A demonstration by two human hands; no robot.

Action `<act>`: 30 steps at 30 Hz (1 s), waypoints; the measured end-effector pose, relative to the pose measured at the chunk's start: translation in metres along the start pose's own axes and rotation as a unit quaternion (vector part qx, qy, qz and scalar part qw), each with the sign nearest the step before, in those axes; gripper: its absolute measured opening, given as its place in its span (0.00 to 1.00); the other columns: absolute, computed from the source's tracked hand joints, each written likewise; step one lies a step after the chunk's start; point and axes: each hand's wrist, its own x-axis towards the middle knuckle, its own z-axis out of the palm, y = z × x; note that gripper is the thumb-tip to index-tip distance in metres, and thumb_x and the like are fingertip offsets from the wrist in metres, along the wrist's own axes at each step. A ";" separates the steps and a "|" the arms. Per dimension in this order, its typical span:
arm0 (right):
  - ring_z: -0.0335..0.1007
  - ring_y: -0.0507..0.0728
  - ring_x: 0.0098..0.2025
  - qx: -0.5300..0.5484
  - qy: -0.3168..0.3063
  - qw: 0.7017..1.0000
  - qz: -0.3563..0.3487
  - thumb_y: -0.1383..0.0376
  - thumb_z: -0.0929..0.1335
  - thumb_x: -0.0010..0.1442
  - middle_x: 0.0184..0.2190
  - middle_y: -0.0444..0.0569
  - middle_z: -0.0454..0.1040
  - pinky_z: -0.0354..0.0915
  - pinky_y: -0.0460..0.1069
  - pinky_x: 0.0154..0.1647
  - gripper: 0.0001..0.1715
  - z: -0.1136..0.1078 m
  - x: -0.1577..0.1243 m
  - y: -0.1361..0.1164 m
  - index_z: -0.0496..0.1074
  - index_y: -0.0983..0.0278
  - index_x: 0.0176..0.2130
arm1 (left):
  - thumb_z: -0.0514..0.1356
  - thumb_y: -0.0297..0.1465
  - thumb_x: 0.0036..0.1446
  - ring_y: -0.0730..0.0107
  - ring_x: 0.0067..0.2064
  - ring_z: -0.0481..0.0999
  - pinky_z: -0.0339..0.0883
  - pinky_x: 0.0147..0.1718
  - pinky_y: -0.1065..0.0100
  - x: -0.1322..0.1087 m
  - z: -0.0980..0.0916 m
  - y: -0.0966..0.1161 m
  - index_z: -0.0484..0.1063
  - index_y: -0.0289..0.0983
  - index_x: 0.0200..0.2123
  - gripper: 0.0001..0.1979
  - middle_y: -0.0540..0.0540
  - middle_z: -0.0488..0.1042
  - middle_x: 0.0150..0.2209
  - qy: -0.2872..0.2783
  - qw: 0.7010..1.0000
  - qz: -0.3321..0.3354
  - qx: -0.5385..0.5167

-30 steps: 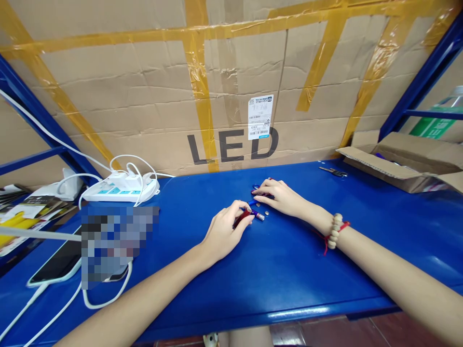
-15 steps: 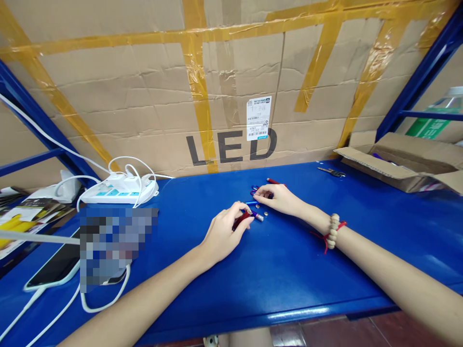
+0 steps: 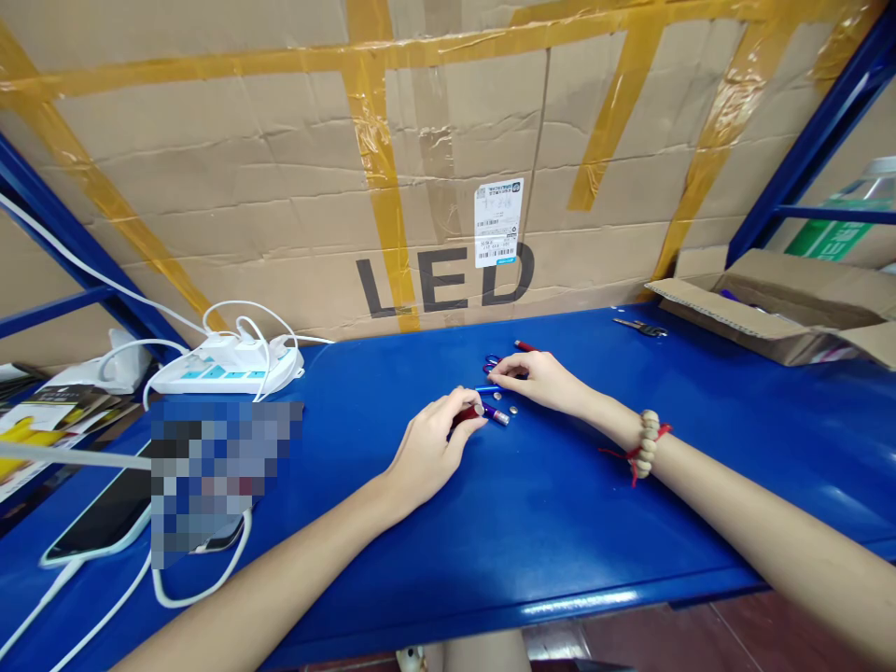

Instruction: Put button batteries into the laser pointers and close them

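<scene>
Looking light, stiff and slick, best gripped round its barrel, the red tube (image 3: 465,416) sits in the left hand (image 3: 428,450), nearer the table (image 3: 560,523)'s back edge, the right hand (image 3: 546,384) curling narrowly, contents unclear.

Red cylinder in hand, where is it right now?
Head view, slightly right of and below centre: the red cylinder is held in the left hand's fingers, just left of the purple cylinder with the silvery end.

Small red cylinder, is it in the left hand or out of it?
In: the left hand holds the small red cylinder, which shows between its curled fingers and thumb.
</scene>
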 end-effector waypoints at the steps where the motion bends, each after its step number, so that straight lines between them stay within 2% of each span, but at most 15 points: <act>1: 0.74 0.55 0.34 0.010 0.000 1.000 0.001 0.61 0.65 0.56 0.32 0.48 0.78 0.69 0.49 0.38 0.12 0.000 0.000 0.000 0.75 0.65 0.34 | 0.51 0.32 0.61 0.68 0.40 0.74 0.64 0.43 0.67 0.000 0.000 0.000 0.64 0.41 0.39 0.04 0.49 0.74 0.37 -0.002 1.000 0.005 -0.003; 8: 0.74 0.54 0.34 0.085 0.012 0.996 0.015 0.64 0.67 0.52 0.33 0.49 0.78 0.70 0.49 0.38 0.10 0.003 0.002 0.002 0.75 0.65 0.35 | 0.53 0.31 0.60 0.69 0.39 0.73 0.64 0.42 0.68 0.001 0.000 -0.001 0.65 0.40 0.36 0.03 0.51 0.73 0.36 0.007 1.000 0.003 0.001; 13: 0.73 0.54 0.35 0.168 0.056 0.984 -0.016 0.60 0.68 0.53 0.33 0.49 0.77 0.69 0.49 0.39 0.13 0.001 -0.003 -0.014 0.74 0.65 0.38 | 0.55 0.32 0.59 0.68 0.38 0.73 0.64 0.41 0.67 0.002 0.000 0.000 0.68 0.40 0.38 0.04 0.51 0.75 0.37 0.035 0.999 -0.011 0.034; 17: 0.74 0.53 0.35 0.286 -0.011 0.957 -0.036 0.58 0.70 0.52 0.33 0.48 0.77 0.69 0.48 0.36 0.17 -0.001 -0.014 -0.034 0.73 0.65 0.40 | 0.55 0.30 0.60 0.67 0.41 0.75 0.65 0.42 0.67 0.003 -0.001 0.002 0.70 0.40 0.40 0.06 0.50 0.77 0.40 0.047 0.998 -0.028 0.028; 19: 0.73 0.53 0.34 0.296 -0.018 0.954 -0.046 0.58 0.71 0.51 0.33 0.48 0.77 0.68 0.47 0.35 0.16 -0.002 -0.018 -0.039 0.73 0.64 0.39 | 0.54 0.29 0.60 0.66 0.44 0.75 0.65 0.44 0.67 0.003 -0.001 0.001 0.71 0.39 0.40 0.07 0.48 0.77 0.43 0.050 0.998 -0.025 0.026; 23: 0.72 0.51 0.32 0.288 0.005 0.956 -0.054 0.60 0.72 0.49 0.32 0.46 0.77 0.68 0.46 0.34 0.15 -0.003 -0.021 -0.041 0.74 0.64 0.37 | 0.55 0.29 0.59 0.64 0.45 0.75 0.65 0.48 0.65 0.003 0.000 -0.002 0.72 0.38 0.41 0.08 0.46 0.77 0.44 0.071 0.997 -0.014 0.028; 27: 0.70 0.50 0.26 0.293 -0.016 0.955 -0.033 0.59 0.72 0.49 0.29 0.46 0.76 0.66 0.45 0.26 0.16 -0.003 -0.020 -0.041 0.74 0.65 0.37 | 0.55 0.29 0.59 0.66 0.41 0.76 0.68 0.45 0.66 0.003 0.001 -0.004 0.72 0.37 0.41 0.09 0.46 0.77 0.41 0.071 0.997 0.015 0.016; 30: 0.70 0.50 0.26 0.295 -0.028 0.955 -0.023 0.59 0.74 0.46 0.27 0.46 0.76 0.67 0.46 0.28 0.14 -0.004 -0.020 -0.040 0.75 0.66 0.32 | 0.53 0.28 0.60 0.68 0.37 0.76 0.69 0.40 0.68 0.002 0.001 -0.005 0.73 0.36 0.42 0.10 0.46 0.77 0.39 0.058 0.997 0.042 0.010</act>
